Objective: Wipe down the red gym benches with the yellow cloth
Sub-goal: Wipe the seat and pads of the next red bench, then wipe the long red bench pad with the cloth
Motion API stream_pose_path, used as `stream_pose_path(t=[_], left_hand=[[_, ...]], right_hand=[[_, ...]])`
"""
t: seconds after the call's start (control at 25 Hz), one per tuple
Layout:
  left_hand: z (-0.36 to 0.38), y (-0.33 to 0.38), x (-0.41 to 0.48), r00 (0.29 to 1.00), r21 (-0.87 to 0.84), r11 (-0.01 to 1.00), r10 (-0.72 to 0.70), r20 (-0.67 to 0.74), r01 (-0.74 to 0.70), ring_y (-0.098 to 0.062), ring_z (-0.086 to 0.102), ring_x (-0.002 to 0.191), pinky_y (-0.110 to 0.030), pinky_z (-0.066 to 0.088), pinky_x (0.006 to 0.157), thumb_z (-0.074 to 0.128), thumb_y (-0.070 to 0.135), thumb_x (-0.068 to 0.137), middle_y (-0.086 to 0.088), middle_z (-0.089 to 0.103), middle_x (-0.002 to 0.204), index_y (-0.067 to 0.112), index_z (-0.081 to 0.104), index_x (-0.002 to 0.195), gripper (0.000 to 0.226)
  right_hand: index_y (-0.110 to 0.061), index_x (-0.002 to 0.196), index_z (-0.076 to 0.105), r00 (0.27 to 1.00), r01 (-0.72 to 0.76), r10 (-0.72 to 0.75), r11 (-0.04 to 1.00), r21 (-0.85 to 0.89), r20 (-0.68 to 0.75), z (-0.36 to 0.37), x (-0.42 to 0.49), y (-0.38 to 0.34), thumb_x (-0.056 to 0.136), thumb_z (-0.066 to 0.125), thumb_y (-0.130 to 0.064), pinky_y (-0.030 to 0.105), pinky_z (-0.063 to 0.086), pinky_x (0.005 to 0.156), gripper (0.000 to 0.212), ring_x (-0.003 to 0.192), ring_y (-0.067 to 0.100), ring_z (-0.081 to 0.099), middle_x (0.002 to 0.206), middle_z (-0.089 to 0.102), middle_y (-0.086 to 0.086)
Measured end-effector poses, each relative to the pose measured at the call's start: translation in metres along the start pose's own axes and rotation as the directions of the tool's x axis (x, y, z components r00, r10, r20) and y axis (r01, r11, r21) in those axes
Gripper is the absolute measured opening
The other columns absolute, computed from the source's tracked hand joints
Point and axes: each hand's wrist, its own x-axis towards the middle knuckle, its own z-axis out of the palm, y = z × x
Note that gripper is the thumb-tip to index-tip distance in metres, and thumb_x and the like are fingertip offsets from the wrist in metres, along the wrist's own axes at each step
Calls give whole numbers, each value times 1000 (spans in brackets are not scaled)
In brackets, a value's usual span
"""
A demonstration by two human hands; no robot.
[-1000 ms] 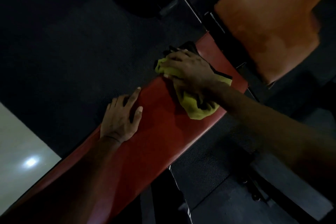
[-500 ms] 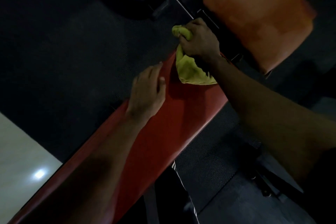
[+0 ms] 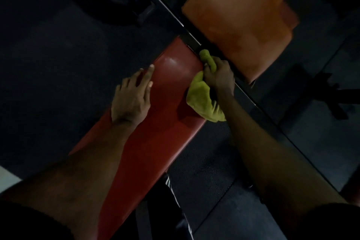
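Red bench angled lower-left to upper-right, right hand clutching yellow cloth — left hand outspread

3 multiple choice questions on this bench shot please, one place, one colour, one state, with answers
1. Where is the yellow cloth?
A on the floor
B at the far right edge of the red bench
C on a rack

2. What colour is the pad beyond the bench's far end?
A blue
B white
C orange

3. How is the left hand?
A gripping the cloth
B resting on the bench, fingers straight
C clenched in the air

Answers: 1 B, the right hand grips it there; 2 C, it shows orange; 3 B, it rests by the left edge.
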Motion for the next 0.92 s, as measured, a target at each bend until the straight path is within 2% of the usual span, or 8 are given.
stream_pose_path(t=[0.12, 0.32, 0.48, 0.56, 0.68, 0.76, 0.88, 0.92], left_hand=[[-2, 1, -1, 999, -1, 1000, 10, -34, -10, -35, 54, 121, -50, 47, 95, 17, 44, 107, -11, 47, 151, 31, 25, 158, 54], [-1, 1, 0, 999, 2, 1000, 12, -42, -12, -37, 55, 115, -51, 47, 89, 19, 43, 107, -12, 50, 147, 31, 27, 158, 52], [-2, 2, -1, 999, -8, 1000, 9, -44, -9, -39, 55, 115, -51, 47, 89, 20, 42, 107, -13, 50, 146, 30, 29, 157, 53], [-2, 2, -1, 999, -7, 1000, 0, -39, 0, -39, 54, 117, -53, 48, 91, 19, 43, 107, -13, 49, 148, 32, 27, 158, 52], [0, 0, 0, 1000, -7, 1000, 5, -24, -5, -39, 52, 119, -54, 47, 93, 19, 42, 108, -13, 47, 149, 33, 25, 158, 51], [1, -3, 0, 1000, -9, 1000, -1, -27, 1, -40, 52, 119, -56, 47, 94, 17, 44, 107, -14, 47, 149, 33, 25, 158, 53], [2, -3, 1, 1000, -8, 1000, -12, -21, 12, -40, 51, 121, -56, 46, 97, 12, 48, 106, -14, 46, 149, 32, 26, 158, 56], [2, -3, 1, 1000, -1, 1000, -6, -22, 6, -40, 51, 121, -56, 46, 97, 11, 48, 106, -13, 46, 149, 32, 26, 158, 56]], right_hand=[[-27, 138, 57, 996, -91, 90, 994, 68, 8, -3, 7, -3, 97, 54, -39, 40, 46, 94, 43, 117, 28, 58, 133, 54, 6], [-24, 139, 54, 985, -30, 65, 977, 210, -159, 6, -61, 21, 98, 55, -32, 35, 46, 85, 42, 114, 20, 55, 137, 47, 0], [-24, 137, 56, 943, -154, 231, 940, 304, -238, 14, -60, 16, 98, 56, -33, 33, 46, 79, 40, 112, 19, 58, 137, 47, -1], [-25, 141, 52, 904, -228, 339, 898, 378, -260, 16, -71, 14, 100, 54, -37, 32, 42, 80, 43, 112, 16, 57, 142, 44, -3], [-28, 151, 37, 870, -336, 465, 804, 490, -167, 22, -120, 10, 103, 48, -44, 33, 38, 82, 52, 108, 5, 47, 150, 37, -4], [-26, 151, 33, 869, -349, 475, 784, 512, -135, 31, -148, 4, 102, 49, -46, 38, 44, 83, 55, 112, 10, 50, 149, 38, -1], [-19, 142, 39, 821, -375, 542, 748, 547, -179, 41, -142, 2, 101, 51, -46, 48, 54, 82, 51, 108, 24, 58, 135, 46, 3], [-18, 141, 40, 814, -365, 548, 742, 562, -193, 41, -139, 3, 101, 52, -46, 47, 54, 81, 50, 107, 25, 58, 133, 48, 4]])
